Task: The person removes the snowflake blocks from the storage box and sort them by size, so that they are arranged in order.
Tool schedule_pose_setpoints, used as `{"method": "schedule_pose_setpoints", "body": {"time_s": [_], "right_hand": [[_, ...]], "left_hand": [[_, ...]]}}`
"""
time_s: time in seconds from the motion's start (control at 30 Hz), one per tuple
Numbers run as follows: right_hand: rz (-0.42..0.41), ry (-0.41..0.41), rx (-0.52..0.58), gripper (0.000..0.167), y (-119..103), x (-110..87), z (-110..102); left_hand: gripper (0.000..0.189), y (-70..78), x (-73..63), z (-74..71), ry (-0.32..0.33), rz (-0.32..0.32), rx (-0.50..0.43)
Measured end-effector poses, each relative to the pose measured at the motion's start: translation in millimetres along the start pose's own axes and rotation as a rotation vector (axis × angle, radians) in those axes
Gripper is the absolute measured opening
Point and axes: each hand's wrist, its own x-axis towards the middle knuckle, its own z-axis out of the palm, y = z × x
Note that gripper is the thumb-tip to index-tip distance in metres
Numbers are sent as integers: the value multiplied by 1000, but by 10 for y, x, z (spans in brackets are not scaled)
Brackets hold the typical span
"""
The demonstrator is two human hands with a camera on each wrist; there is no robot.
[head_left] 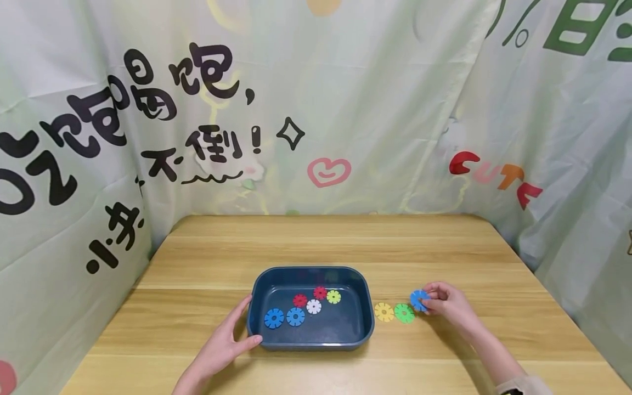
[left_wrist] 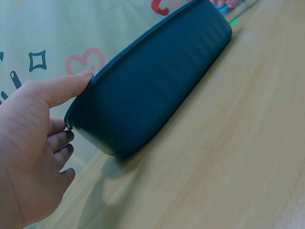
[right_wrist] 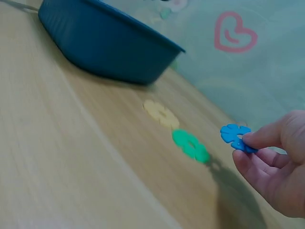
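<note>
A dark blue rectangular tray (head_left: 316,347) stands on the table with several snowflake discs inside, such as a blue disc (head_left: 274,318), a white disc (head_left: 313,306) and a yellow-green disc (head_left: 333,297). My left hand (head_left: 224,343) holds the tray at its front left corner, thumb on the rim (left_wrist: 88,78). To the tray's right, a yellow disc (head_left: 384,312) and a green disc (head_left: 404,313) lie side by side on the wood. Just above the table, right of the green one, my right hand (head_left: 451,308) pinches a blue snowflake disc (right_wrist: 234,135) between thumb and fingers.
The wooden table (head_left: 316,241) reaches back to a pale printed curtain (head_left: 375,120), which also hangs along the left and right sides.
</note>
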Motion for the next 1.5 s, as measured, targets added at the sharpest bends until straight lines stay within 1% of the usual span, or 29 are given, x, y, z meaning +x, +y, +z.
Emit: {"method": "schedule_pose_setpoints", "body": {"time_s": [0.17, 0.27, 0.37, 0.47, 0.63, 0.77, 1.0, 1.3, 1.5], "right_hand": [[71, -9, -34, 33, 103, -28, -81], [88, -20, -73, 28, 132, -29, -103], [96, -16, -138, 24, 140, -27, -95], [95, 10, -191, 22, 133, -18, -71], [59, 38, -276, 19, 117, 2, -55], [50, 55, -320, 18, 116, 1, -42], [30, 64, -359, 18, 110, -12, -19], [17, 77, -398, 19, 94, -31, 1], [4, 81, -421, 19, 89, -18, -13]], "left_hand": [[83, 15, -4, -8, -3, -7, 7], [83, 21, -8, -10, -3, -10, 12], [83, 23, -8, -10, -2, -9, 14], [83, 25, -4, -10, -3, -9, 15], [83, 27, 0, -12, -3, -13, 23], [83, 29, -1, -11, -3, -15, 27], [83, 24, -3, -10, -1, -7, 24], [83, 22, -4, -4, -6, -16, 17], [82, -3, -5, -9, -4, 8, 26]]}}
